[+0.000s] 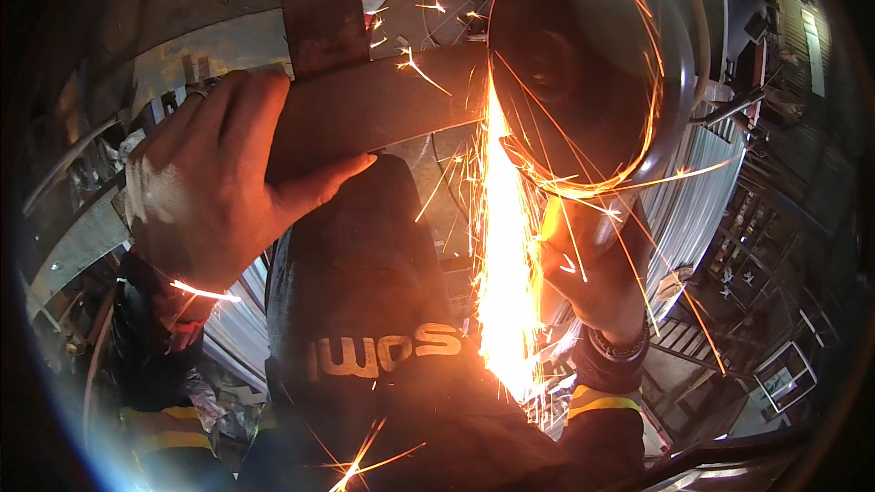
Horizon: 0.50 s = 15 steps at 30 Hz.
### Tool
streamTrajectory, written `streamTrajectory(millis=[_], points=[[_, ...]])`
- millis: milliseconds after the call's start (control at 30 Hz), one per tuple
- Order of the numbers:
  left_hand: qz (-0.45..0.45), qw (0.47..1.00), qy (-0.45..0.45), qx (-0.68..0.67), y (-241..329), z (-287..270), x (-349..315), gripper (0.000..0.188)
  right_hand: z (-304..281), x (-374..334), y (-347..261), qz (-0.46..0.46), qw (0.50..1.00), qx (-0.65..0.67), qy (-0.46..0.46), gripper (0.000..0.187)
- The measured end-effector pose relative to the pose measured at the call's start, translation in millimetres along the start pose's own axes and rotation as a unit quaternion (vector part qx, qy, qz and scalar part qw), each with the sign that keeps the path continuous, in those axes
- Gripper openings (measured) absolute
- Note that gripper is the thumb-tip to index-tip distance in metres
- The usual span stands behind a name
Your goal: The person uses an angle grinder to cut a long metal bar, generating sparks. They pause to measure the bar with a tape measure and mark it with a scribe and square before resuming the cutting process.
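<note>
Grinder [574,73]: round, dark, at right end of flat metal bar [374,105]
Left hand [210,169]: grasping the flat metal bar, thumb below
Right hand [583,278]: around the grinder, partly lost in glare
Sparks [507,282]: streaming downward between the hands

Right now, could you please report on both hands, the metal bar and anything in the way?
Left hand gripping metal bar. Right hand at grinder, grip partly hidden. Bright sparks pouring down where grinder meets bar, blocking view.
</note>
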State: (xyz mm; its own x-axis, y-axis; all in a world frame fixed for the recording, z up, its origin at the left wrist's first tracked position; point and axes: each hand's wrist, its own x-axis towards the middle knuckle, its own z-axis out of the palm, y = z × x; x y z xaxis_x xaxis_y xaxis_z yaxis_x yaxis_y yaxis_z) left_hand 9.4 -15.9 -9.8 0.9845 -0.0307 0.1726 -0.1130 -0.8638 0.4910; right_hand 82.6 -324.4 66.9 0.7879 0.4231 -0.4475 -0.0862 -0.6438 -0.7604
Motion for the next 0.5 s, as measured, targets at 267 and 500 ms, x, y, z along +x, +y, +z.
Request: streamTrajectory(millis=[267, 500], points=[[-0.021, 0.999, -0.029, 0.027, 5.6, -5.1, 1.7, 0.063, -1.5, -22.8, 4.9, 0.038, 0.999, 0.038, 0.005, 0.069], [-0.018, 0.999, -0.029, 0.031, 3.3, -2.8, -0.6, 0.067, 0.3, -34.4, 0.4, 0.072, 0.997, 0.012, -0.001, 0.073]])
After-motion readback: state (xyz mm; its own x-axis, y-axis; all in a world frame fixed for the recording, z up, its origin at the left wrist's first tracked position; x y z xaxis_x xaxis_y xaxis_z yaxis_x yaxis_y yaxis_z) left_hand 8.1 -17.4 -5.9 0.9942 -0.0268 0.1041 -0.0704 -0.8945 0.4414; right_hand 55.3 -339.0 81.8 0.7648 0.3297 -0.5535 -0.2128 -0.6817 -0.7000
